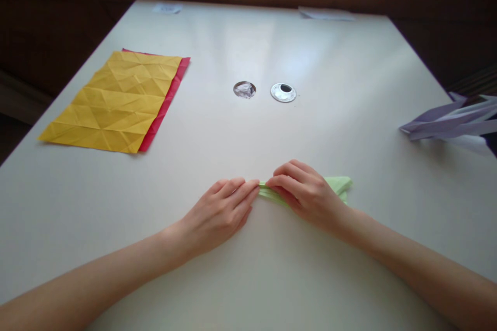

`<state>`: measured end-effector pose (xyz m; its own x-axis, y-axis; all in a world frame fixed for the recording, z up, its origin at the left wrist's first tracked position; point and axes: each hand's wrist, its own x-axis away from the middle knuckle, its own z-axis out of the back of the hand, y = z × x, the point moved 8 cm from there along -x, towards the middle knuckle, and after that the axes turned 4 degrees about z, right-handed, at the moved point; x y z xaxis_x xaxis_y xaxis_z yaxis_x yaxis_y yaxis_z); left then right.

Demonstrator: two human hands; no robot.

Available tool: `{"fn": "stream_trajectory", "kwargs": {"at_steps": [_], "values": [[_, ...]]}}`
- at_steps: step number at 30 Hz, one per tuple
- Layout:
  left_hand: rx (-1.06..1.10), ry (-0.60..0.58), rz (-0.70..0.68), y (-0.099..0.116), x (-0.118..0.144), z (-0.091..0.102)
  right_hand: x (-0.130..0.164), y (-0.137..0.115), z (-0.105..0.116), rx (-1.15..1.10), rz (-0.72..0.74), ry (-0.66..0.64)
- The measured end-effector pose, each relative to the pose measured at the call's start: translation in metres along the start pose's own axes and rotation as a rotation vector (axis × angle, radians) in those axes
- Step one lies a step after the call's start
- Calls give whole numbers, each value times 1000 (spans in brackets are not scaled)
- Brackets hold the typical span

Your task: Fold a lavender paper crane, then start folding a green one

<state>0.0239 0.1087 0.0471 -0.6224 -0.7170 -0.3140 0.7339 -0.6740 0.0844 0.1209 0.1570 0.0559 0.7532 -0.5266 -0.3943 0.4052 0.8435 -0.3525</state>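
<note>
A folded light green paper [340, 184] lies flat on the white table [248, 279], near its front middle. My right hand [305, 192] rests on top of it and pinches its left tip, hiding most of the paper. My left hand [221, 212] lies just left of the tip, fingertips touching the paper's end where the two hands meet. Only the paper's right corner and a thin strip at the left show.
A creased yellow sheet [116, 101] lies over a red sheet [171, 95] at the left. Two round cable holes [244, 89] [283, 92] sit mid-table. Folded lilac paper [454, 121] lies at the right edge. White slips [326, 14] rest at the far edge.
</note>
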Motion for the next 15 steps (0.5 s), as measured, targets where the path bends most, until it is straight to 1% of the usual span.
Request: {"fn": "stream_trajectory", "kwargs": {"at_steps": [4, 9, 15], "values": [[-28, 5, -11, 1, 0, -1, 1, -6, -1, 77, 65, 5], [-116, -8, -61, 5, 3, -5, 1, -14, -1, 162, 137, -11], [-274, -50, -123, 16, 8, -4, 4, -18, -5, 242, 162, -53]]}}
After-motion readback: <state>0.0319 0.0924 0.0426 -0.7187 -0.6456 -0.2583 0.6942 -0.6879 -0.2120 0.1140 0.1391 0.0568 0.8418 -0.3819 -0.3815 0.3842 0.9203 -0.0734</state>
